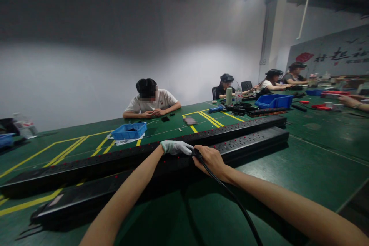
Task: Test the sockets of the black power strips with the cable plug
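Two long black power strips lie side by side across the table, the nearer one (253,137) beneath my hands and the farther one (109,158) just behind it. Both have rows of sockets and small red dots. My right hand (212,161), bare, is closed around the end of a black power cord (235,196), which hangs down toward the lower right. In a pale glove, my left hand (177,147) meets it there, its fingertips pinching the black plug (196,153) at the cord's end. Fingers partly cover the plug, so its face is hidden.
A blue bin (129,130) stands beyond the strips on the green table (323,161). Opposite, a seated person (154,103) handles something small. Farther right are a larger blue bin (273,101), a green bottle (228,97), a blue tool (216,109) and several other people.
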A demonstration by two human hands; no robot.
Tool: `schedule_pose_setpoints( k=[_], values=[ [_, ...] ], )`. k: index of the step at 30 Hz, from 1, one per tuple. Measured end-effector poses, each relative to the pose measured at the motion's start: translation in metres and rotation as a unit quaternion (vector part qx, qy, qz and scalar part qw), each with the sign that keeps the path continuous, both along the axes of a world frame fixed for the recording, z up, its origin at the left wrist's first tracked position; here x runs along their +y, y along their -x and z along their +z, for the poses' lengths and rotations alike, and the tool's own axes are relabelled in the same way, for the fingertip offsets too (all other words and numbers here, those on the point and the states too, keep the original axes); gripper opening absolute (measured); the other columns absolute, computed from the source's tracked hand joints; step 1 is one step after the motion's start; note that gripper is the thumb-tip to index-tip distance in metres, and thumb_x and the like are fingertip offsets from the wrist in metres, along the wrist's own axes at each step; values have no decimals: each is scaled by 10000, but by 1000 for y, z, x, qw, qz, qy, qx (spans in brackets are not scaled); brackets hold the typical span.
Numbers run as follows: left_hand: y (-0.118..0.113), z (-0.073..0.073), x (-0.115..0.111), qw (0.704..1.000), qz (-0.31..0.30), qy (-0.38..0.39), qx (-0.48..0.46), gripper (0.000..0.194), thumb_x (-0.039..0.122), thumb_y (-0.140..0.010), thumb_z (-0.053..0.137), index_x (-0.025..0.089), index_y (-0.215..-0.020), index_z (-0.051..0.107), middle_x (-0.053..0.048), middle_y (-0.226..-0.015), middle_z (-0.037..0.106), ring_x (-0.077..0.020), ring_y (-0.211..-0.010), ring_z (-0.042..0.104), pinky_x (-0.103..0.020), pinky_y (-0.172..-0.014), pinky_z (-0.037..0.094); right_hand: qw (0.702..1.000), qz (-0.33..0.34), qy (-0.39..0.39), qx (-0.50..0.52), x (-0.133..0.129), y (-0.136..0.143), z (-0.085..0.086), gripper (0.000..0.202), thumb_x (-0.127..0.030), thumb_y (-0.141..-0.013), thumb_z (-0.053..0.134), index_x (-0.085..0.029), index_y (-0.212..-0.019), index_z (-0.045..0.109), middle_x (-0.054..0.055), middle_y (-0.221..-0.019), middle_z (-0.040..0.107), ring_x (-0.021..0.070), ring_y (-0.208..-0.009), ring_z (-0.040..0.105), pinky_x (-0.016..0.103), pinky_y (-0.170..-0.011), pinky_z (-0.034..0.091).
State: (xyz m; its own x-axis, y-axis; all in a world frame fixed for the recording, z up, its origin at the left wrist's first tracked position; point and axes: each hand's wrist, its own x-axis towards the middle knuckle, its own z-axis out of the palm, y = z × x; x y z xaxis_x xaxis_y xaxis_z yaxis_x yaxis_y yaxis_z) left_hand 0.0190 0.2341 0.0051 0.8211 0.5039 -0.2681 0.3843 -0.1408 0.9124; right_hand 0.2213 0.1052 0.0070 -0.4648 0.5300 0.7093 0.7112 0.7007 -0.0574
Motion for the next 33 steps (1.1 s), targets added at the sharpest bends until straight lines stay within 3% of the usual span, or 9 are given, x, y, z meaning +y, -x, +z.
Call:
schedule_pose_setpoints(
  k=[17, 23, 27, 33],
  values=[
    [-6, 10, -10, 1000, -19, -12, -22, 389, 324, -656, 686, 179, -1014, 640, 5, -1029, 659, -201, -1069, 520, -285, -960, 316, 1000, 1, 2, -3, 0, -1, 0, 229, -268, -845, 498, -171, -1052, 487, 49, -841, 634, 162, -747, 595, 254, -681, 421],
    [-3, 8, -4, 999, -27, -35, -14, 336, 366, -778, 627, 136, -1022, 606, -65, -1084, 624, -210, -1069, 528, -424, -985, 317, 1000, 4, 4, -7, 0, -1, 1, 231, -266, -843, 497, -173, -1054, 485, 50, -847, 633, 164, -748, 595, 255, -680, 422],
    [0, 6, 0, 999, -27, -46, -12, 320, 369, -793, 620, 124, -998, 608, -86, -1117, 601, -217, -1078, 522, -443, -979, 327, 1000, 1, 5, -7, 0, -1, 0, 225, -268, -842, 498, -179, -1049, 486, 45, -838, 632, 164, -744, 595, 257, -678, 422],
    [-2, 6, -2, 999, -27, -40, -10, 410, 368, -693, 695, 162, -1042, 629, -19, -1037, 650, -195, -1046, 534, -294, -937, 347, 1000, -5, 2, -7, 1, 0, -2, 222, -266, -840, 499, -181, -1045, 489, 42, -839, 635, 163, -738, 595, 256, -673, 420]
  ],
)
